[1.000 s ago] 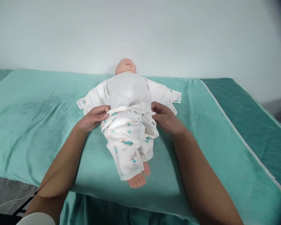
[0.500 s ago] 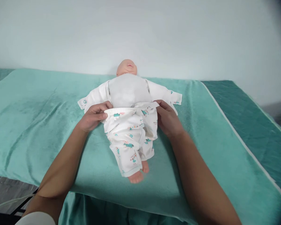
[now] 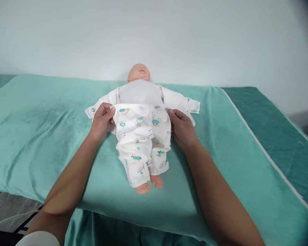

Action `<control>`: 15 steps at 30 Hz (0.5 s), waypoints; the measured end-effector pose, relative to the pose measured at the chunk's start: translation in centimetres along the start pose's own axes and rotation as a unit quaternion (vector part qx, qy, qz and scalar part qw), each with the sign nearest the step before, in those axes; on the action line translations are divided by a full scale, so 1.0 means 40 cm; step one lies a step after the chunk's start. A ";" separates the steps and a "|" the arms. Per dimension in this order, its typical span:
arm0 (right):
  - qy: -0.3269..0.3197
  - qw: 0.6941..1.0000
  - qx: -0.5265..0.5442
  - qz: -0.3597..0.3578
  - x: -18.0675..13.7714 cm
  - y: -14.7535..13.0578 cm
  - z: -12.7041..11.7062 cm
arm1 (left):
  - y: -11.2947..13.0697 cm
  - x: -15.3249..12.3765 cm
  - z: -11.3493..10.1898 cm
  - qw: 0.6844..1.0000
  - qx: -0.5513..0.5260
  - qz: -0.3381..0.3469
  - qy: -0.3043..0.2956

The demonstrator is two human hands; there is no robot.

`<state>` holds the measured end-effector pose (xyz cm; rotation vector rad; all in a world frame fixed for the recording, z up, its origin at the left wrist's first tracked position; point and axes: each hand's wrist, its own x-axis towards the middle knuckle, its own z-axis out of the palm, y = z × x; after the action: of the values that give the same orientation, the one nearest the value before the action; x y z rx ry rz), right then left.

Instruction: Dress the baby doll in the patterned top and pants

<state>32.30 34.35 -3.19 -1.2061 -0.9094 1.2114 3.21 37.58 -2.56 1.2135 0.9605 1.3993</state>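
A baby doll [image 3: 139, 72] lies on its back, head at the far side and feet toward me. It has a white jacket [image 3: 178, 97] on its arms, spread open at the front over a pale torso. White printed baby pants [image 3: 143, 136] cover the legs and belly, and both bare feet stick out of the cuffs. My left hand [image 3: 102, 121] pinches the waistband at its left corner. At the right end of the waistband, my right hand [image 3: 181, 128] grips the fabric between thumb and fingers; some fingertips are hidden behind the cloth.
A green velvety sheet [image 3: 53, 136] covers the bed, with a darker green cover [image 3: 277, 126] showing at the right. Behind the bed rises a pale wall [image 3: 154, 34]. The near edge of the bed drops off below the doll's feet.
Both hands have the waistband still; its left side has moved up the torso, and the band now runs straighter across the belly. The doll's feet have shifted slightly left and away from me.
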 end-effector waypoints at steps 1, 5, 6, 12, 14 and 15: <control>0.012 1.000 0.012 -0.013 0.004 -0.002 -0.001 | -0.006 0.003 0.003 1.000 -0.007 -0.001 0.025; 0.036 0.996 -0.019 -0.076 0.014 0.001 0.000 | -0.028 0.014 0.006 0.998 0.013 -0.008 0.060; 0.020 0.995 -0.042 -0.086 0.014 0.004 0.002 | -0.031 0.016 0.006 0.998 0.033 -0.007 0.059; -0.132 0.983 -0.087 -0.099 0.012 0.012 -0.005 | 0.001 0.012 0.003 0.985 0.145 -0.091 0.011; -0.166 0.977 -0.097 -0.087 0.013 0.011 -0.015 | 0.018 0.009 0.001 0.976 0.180 -0.117 -0.020; -0.172 0.976 -0.101 -0.082 0.013 0.011 -0.018 | 0.024 0.009 -0.002 0.973 0.193 -0.124 -0.037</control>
<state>33.02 34.72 -3.79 -1.0703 -1.3909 1.2369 2.96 37.75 -1.57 1.3617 1.3237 0.9915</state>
